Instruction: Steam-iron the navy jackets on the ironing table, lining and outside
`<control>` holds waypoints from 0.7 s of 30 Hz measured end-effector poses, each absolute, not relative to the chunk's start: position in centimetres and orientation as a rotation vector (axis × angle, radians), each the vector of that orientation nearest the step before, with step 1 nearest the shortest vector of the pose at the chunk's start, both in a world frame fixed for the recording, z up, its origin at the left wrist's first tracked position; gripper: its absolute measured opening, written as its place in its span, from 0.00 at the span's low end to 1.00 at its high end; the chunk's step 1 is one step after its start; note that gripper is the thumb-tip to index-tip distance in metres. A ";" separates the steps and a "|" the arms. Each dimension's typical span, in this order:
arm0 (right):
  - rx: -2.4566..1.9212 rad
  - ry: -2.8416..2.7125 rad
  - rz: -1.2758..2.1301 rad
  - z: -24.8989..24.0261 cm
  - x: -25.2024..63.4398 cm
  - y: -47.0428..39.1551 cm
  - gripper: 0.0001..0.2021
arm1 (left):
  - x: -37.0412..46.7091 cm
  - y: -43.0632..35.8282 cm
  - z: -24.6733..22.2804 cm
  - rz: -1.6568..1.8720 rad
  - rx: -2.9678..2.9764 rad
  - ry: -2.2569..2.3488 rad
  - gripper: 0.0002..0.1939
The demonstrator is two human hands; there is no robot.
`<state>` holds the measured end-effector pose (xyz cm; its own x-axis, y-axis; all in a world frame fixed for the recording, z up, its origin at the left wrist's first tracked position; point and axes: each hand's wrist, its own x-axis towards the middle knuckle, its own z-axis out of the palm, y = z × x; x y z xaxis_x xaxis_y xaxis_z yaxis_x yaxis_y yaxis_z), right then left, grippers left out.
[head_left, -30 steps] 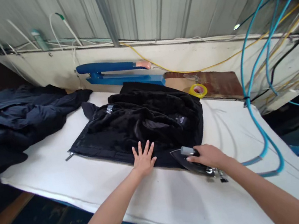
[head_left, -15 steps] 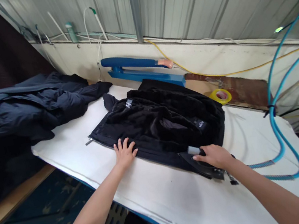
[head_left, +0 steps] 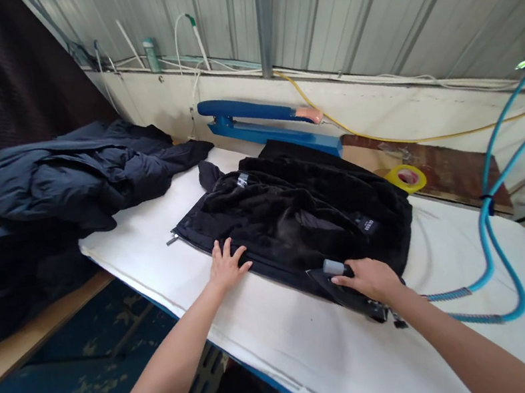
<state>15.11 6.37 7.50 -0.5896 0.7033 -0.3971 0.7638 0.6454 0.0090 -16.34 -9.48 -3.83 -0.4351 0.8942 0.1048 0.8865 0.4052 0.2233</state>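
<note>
A black jacket lies spread on the white-covered table with its dark fleecy lining facing up. Its zipped front edge runs along the side nearest me, and a zip pull sticks out at the left corner. My left hand rests on that edge, fingers spread, holding nothing. Farther right, my right hand is wrapped round the grey-tipped handle of a black steam iron. The iron sits on the jacket's near edge, its point facing left; my hand hides part of its body.
Blue hoses run from the iron across the table's right side. Dark navy garments are heaped at the left. A blue sleeve board stands behind the jacket, and a yellow tape roll lies at the back right.
The iron has slid a little left along the jacket's near edge with my right hand. My left hand stays flat on the edge. The whole view has shifted slightly.
</note>
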 end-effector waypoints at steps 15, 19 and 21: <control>1.124 2.585 -0.228 7.3 10.6 5.4 0.31 | -19.4 -11.7 -2.8 0.248 1.399 2.672 0.33; 1.118 2.624 -0.216 7.4 8.9 4.7 0.30 | -20.7 -12.1 -1.3 0.211 1.460 2.692 0.23; 1.098 2.630 -0.234 7.5 8.1 4.3 0.30 | -22.2 -12.2 -0.5 0.209 1.532 2.665 0.19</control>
<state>8.05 4.25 7.51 -0.6717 0.6695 -0.3172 0.7149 0.6980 -0.0407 -22.16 -12.21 -0.50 -0.5041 0.8635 0.0150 0.8553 0.4967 0.1473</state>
